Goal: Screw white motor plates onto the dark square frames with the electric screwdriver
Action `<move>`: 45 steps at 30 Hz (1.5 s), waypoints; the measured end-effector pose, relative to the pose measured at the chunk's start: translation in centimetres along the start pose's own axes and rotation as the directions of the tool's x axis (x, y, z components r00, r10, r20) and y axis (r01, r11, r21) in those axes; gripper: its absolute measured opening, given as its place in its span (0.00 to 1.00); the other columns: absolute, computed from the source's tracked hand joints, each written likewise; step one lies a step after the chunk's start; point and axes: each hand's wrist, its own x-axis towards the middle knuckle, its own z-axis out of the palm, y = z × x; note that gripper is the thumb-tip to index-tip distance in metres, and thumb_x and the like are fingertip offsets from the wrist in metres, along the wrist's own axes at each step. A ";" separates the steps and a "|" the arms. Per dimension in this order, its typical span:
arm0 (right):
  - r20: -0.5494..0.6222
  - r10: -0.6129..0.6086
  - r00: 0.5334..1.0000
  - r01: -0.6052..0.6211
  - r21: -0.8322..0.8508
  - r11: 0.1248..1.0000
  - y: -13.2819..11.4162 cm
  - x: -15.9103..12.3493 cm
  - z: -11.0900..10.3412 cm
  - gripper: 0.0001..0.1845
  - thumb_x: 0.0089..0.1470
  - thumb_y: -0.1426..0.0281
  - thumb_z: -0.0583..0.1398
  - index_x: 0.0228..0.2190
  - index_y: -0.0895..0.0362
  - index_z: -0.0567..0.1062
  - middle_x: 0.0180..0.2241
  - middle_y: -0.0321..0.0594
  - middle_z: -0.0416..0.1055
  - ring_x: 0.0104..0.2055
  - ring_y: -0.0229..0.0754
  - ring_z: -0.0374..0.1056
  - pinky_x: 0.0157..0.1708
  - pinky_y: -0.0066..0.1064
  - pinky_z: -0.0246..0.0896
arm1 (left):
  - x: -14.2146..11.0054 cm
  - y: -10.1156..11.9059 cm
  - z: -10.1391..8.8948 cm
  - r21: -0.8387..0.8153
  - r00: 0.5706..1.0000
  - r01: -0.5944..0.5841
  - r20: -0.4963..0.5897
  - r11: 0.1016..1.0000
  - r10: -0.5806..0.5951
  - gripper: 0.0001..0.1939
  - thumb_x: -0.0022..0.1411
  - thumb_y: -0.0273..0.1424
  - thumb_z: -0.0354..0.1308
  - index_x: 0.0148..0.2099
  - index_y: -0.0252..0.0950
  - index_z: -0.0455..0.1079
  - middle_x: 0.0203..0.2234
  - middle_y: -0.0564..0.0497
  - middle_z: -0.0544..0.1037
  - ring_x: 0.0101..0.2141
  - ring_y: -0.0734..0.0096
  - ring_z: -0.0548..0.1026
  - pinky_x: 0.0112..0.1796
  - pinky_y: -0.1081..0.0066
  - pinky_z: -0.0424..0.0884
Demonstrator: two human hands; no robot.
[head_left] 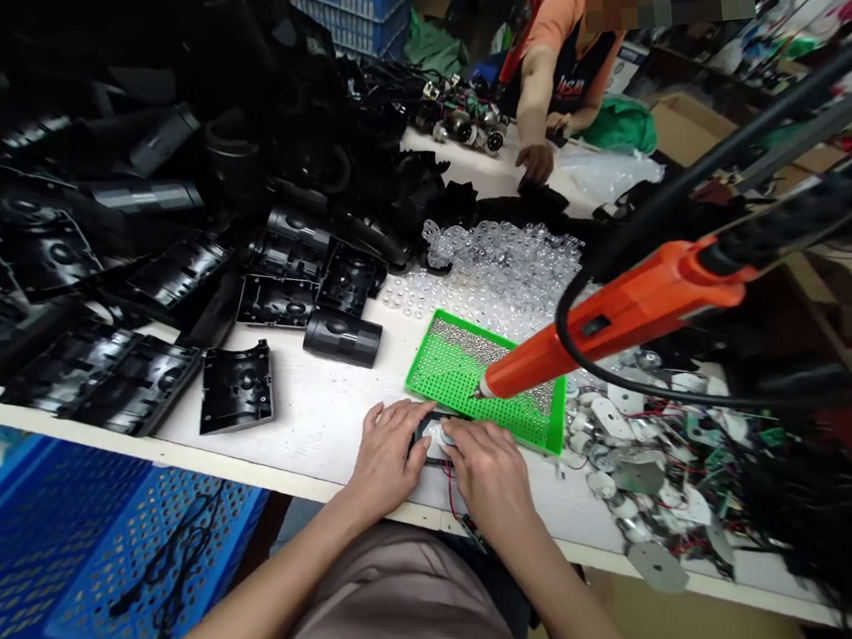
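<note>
A black plastic housing half (420,431) lies at the table's front edge, with a whitish-grey part (435,445) set in it. My left hand (392,455) grips the housing from its left side, thumb bent inward. From the right, my right hand (489,466) has its fingers closed at the pale part, pressed on it; the fingertips partly hide what they touch. A red wire (452,493) hangs from the housing down to a small green circuit board (473,530) by my lap. Just beyond my hands is a green tray (430,364) of small screws.
An orange electric screwdriver (607,317) hangs over the tray, tip down-left. Black housing shells (237,386) lie left, clear plastic discs (518,260) behind, wired metal parts (640,470) right. A blue crate (117,550) stands below left. A co-worker (559,66) reaches across the far side.
</note>
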 end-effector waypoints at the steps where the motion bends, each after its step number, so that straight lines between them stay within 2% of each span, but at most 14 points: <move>1: 0.008 0.003 1.000 -0.003 0.025 1.000 0.1 0.0 0.0 0.14 0.60 0.73 0.55 0.46 0.57 0.75 0.42 0.44 0.78 0.41 0.49 0.68 0.41 0.40 0.57 | 0.0 0.0 -0.1 -0.008 1.000 -0.014 -0.024 1.000 0.014 0.22 0.66 0.29 0.47 0.62 0.41 0.60 0.54 0.46 0.71 0.56 0.60 0.65 0.57 0.51 0.53; 4: 0.043 0.011 0.999 -0.015 0.092 0.996 0.6 0.0 -0.2 0.15 0.59 0.73 0.56 0.48 0.54 0.74 0.46 0.41 0.77 0.44 0.48 0.68 0.41 0.40 0.58 | 0.3 0.3 -0.4 -0.031 0.993 -0.099 -0.068 0.995 0.097 0.22 0.67 0.33 0.49 0.61 0.40 0.61 0.54 0.44 0.71 0.56 0.58 0.64 0.54 0.55 0.57; 7: 0.095 0.010 0.995 -0.025 0.154 0.988 1.1 0.2 -0.5 0.19 0.59 0.75 0.55 0.50 0.53 0.73 0.49 0.41 0.75 0.46 0.48 0.67 0.44 0.41 0.60 | 0.8 0.4 -0.3 -0.039 0.984 -0.177 -0.008 0.983 0.177 0.23 0.66 0.38 0.53 0.62 0.42 0.62 0.52 0.45 0.73 0.55 0.58 0.66 0.53 0.57 0.59; 11: 0.156 -0.029 0.987 -0.030 0.361 0.932 2.3 0.2 -1.3 0.23 0.59 0.74 0.54 0.55 0.56 0.69 0.50 0.44 0.74 0.49 0.46 0.68 0.49 0.39 0.64 | 1.4 0.1 0.2 -0.031 0.982 -0.183 0.031 0.983 0.184 0.21 0.68 0.37 0.52 0.62 0.42 0.62 0.50 0.46 0.76 0.52 0.59 0.69 0.51 0.56 0.60; 14: 0.075 0.054 0.996 -0.082 0.456 0.886 3.1 -0.4 -2.1 0.19 0.60 0.72 0.52 0.52 0.54 0.71 0.47 0.43 0.74 0.48 0.43 0.69 0.48 0.37 0.65 | 1.5 -0.1 0.3 -0.038 0.982 -0.185 0.026 0.982 0.187 0.18 0.68 0.37 0.52 0.58 0.42 0.67 0.48 0.47 0.77 0.50 0.59 0.71 0.50 0.57 0.61; 16: -0.059 0.100 0.993 -0.066 0.423 0.904 3.1 -1.2 -2.7 0.17 0.60 0.74 0.52 0.47 0.53 0.74 0.42 0.42 0.75 0.45 0.43 0.69 0.46 0.37 0.65 | 1.5 -0.2 0.3 -0.053 0.983 -0.182 0.026 0.982 0.183 0.16 0.67 0.36 0.53 0.55 0.42 0.70 0.48 0.47 0.77 0.50 0.59 0.71 0.50 0.57 0.61; 18: -0.158 0.041 0.987 0.011 0.318 0.948 2.4 -2.2 -2.8 0.16 0.57 0.78 0.53 0.41 0.53 0.76 0.35 0.41 0.74 0.39 0.44 0.67 0.40 0.37 0.63 | 1.6 -0.1 0.2 -0.071 0.984 -0.170 0.033 0.983 0.173 0.15 0.66 0.35 0.55 0.53 0.42 0.71 0.47 0.47 0.77 0.49 0.58 0.71 0.50 0.57 0.62; 21: -0.130 -0.101 0.986 0.114 0.098 0.989 0.5 -3.3 -2.1 0.17 0.53 0.80 0.55 0.41 0.55 0.76 0.32 0.41 0.71 0.35 0.44 0.62 0.34 0.37 0.57 | 2.0 -0.2 0.0 -0.088 0.987 -0.148 0.044 0.985 0.152 0.14 0.64 0.34 0.58 0.52 0.42 0.72 0.46 0.47 0.76 0.48 0.58 0.71 0.49 0.56 0.63; 25: -0.064 -0.083 0.995 0.076 -0.105 0.992 -1.1 -4.0 -0.5 0.18 0.52 0.79 0.58 0.46 0.58 0.74 0.30 0.42 0.70 0.34 0.46 0.60 0.33 0.38 0.53 | 2.2 -0.3 0.0 -0.087 0.988 -0.147 0.044 0.985 0.151 0.13 0.63 0.35 0.58 0.50 0.42 0.73 0.46 0.47 0.76 0.48 0.58 0.71 0.48 0.57 0.64; 27: -0.060 -0.070 0.996 0.065 -0.083 0.994 -0.9 -4.1 -0.3 0.19 0.52 0.79 0.57 0.46 0.58 0.74 0.31 0.42 0.70 0.34 0.46 0.60 0.34 0.38 0.53 | 2.1 -0.4 0.1 -0.093 0.986 -0.159 0.029 0.983 0.163 0.13 0.64 0.36 0.57 0.51 0.42 0.73 0.47 0.47 0.76 0.49 0.58 0.71 0.49 0.57 0.65; 32: -0.117 0.062 0.991 -0.041 0.174 0.984 1.5 -4.0 -1.0 0.15 0.59 0.77 0.54 0.46 0.55 0.74 0.35 0.41 0.72 0.38 0.43 0.64 0.36 0.36 0.57 | 1.6 -0.5 0.7 -0.103 0.987 -0.163 -0.007 0.981 0.163 0.15 0.67 0.37 0.53 0.53 0.42 0.70 0.49 0.46 0.75 0.51 0.58 0.71 0.51 0.56 0.64; 35: -0.165 0.094 0.982 -0.073 0.128 0.989 2.6 -3.7 -1.1 0.14 0.61 0.74 0.54 0.46 0.55 0.74 0.38 0.43 0.73 0.40 0.44 0.64 0.38 0.36 0.58 | 1.2 -0.4 1.0 -0.080 0.987 -0.160 -0.033 0.984 0.158 0.15 0.68 0.37 0.52 0.54 0.42 0.70 0.51 0.45 0.74 0.52 0.58 0.70 0.51 0.56 0.64; 41: -0.166 -0.038 0.985 0.032 -0.035 0.999 2.3 -3.6 0.2 0.12 0.59 0.72 0.57 0.44 0.54 0.76 0.39 0.43 0.74 0.39 0.45 0.64 0.37 0.37 0.55 | 0.7 -0.1 1.5 -0.009 0.988 -0.120 -0.096 0.993 0.119 0.15 0.67 0.36 0.52 0.54 0.42 0.69 0.52 0.45 0.73 0.53 0.58 0.69 0.51 0.55 0.65; 45: -0.176 -0.030 0.984 0.022 -0.049 0.999 2.5 -3.7 0.6 0.13 0.59 0.72 0.57 0.45 0.54 0.76 0.39 0.43 0.75 0.40 0.45 0.65 0.37 0.38 0.57 | 0.7 -0.2 1.7 -0.008 0.988 -0.110 -0.109 0.994 0.108 0.14 0.67 0.36 0.53 0.53 0.42 0.70 0.52 0.45 0.73 0.53 0.58 0.69 0.51 0.55 0.65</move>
